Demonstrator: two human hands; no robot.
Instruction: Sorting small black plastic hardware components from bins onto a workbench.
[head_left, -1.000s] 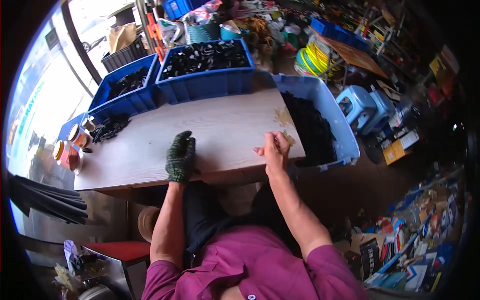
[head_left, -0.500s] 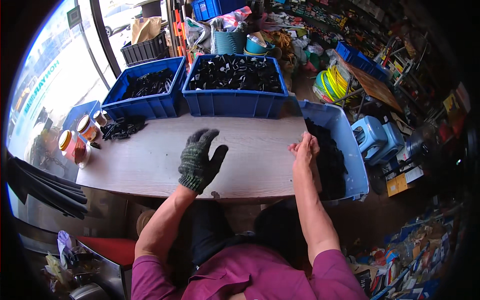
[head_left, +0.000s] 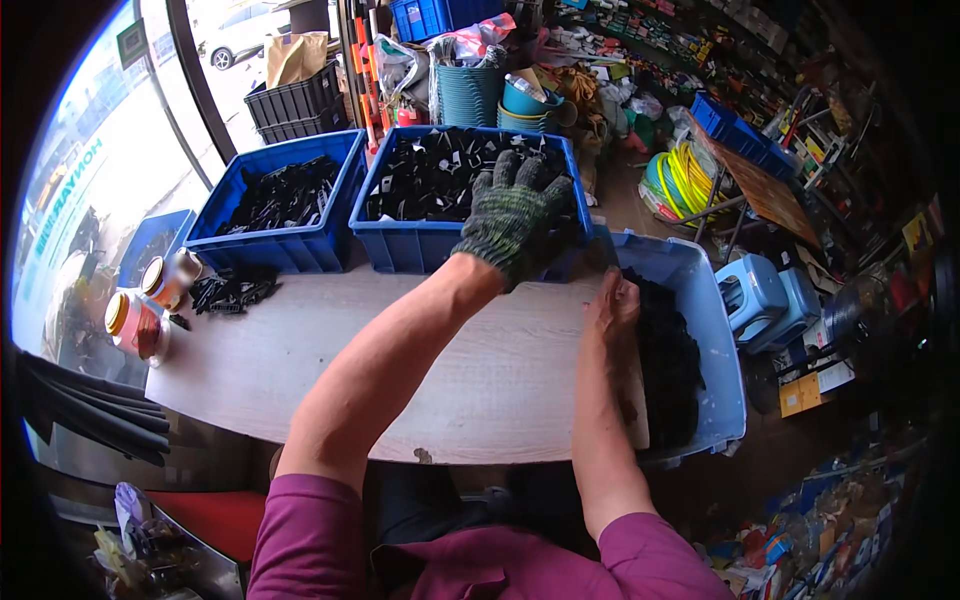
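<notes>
My left hand point(head_left: 517, 212), in a dark green-grey knitted glove, is over the front right part of a blue bin point(head_left: 420, 245). Its fingers are spread and point toward the small black parts point(head_left: 425, 180) that fill this bin. At the table's right edge, my bare right hand point(head_left: 612, 303) has its fingers curled closed. Whatever it holds, if anything, is hidden. Beside it, a light blue tub point(head_left: 722, 350) contains a dark heap of black pieces point(head_left: 668, 365).
Another blue bin point(head_left: 270, 245) of black parts stands left on the wooden table point(head_left: 300, 340). A small pile of black parts point(head_left: 235, 290) and lidded jars point(head_left: 133, 325) lie near the left edge. Blue stools point(head_left: 755, 300) and a yellow hose coil point(head_left: 685, 180) are on the right.
My left hand has moved forward and right from above the table to the blue bin. My right hand stays at the table's right edge, its fingers still curled. The view has shifted slightly.
</notes>
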